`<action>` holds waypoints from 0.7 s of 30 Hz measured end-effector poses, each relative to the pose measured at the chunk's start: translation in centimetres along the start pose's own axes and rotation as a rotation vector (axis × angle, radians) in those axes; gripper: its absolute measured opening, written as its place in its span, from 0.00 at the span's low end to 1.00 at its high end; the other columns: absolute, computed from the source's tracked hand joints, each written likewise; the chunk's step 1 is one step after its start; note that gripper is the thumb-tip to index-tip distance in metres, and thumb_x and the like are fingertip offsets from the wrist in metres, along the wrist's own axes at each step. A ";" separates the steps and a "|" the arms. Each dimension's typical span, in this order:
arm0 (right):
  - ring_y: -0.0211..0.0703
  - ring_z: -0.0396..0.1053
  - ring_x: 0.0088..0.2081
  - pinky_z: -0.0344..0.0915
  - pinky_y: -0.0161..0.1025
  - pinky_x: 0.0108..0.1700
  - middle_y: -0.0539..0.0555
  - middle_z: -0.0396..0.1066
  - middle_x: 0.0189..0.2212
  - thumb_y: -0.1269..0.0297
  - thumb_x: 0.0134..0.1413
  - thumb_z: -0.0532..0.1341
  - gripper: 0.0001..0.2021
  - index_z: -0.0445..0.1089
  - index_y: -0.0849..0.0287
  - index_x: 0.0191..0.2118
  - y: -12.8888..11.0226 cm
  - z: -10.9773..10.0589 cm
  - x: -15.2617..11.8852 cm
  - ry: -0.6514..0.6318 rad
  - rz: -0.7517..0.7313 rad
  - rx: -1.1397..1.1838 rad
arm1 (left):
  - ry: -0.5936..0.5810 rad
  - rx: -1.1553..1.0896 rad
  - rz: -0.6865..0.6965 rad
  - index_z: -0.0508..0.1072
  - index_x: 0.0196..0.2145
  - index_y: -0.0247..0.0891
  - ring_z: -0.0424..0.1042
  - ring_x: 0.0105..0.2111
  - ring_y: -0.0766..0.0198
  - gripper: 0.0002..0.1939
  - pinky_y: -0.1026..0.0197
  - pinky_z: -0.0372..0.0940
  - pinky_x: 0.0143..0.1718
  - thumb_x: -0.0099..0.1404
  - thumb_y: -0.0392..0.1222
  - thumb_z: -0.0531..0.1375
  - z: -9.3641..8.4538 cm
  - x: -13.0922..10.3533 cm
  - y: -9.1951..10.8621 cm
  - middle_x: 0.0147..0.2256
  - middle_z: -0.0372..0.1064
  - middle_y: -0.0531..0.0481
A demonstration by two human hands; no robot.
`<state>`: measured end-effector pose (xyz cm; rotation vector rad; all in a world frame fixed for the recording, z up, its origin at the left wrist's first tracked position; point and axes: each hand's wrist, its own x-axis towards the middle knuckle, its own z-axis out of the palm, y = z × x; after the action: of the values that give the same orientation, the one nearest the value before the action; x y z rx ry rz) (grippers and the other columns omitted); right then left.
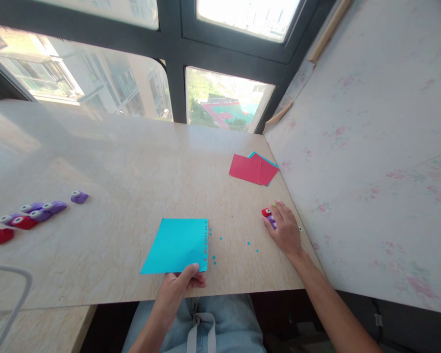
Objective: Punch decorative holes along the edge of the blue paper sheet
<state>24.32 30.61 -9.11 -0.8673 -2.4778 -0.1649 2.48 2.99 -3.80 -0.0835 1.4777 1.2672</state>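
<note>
Pale-blue denim trousers [235, 326] sit below a four-sided turquoise paper sheet [178, 242] — right edge perforated — pinched by the left hand [183, 282]; the right hand [285, 228] partly covers red-and-purple plastic punches [266, 212] (grip: cannot tell); tiny blue paper dots [249, 243] lie between.

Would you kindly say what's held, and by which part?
The left hand holds the blue sheet by its near edge; whether the right hand grips the punches cannot be told.
</note>
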 end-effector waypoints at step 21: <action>0.49 0.69 0.53 0.69 0.50 0.54 0.59 0.70 0.50 0.72 0.64 0.56 0.15 0.67 0.56 0.54 -16.6 -5.4 -2.8 0.016 0.173 0.829 | -0.157 -0.396 0.081 0.74 0.25 0.28 0.68 0.24 0.66 0.18 0.63 0.65 0.30 0.48 0.48 0.70 -1.1 0.6 -0.6 0.27 0.72 0.42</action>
<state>18.28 14.48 -4.97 -0.6792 -2.1197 0.8465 1.93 2.27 -4.84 -0.1826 1.0913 1.5825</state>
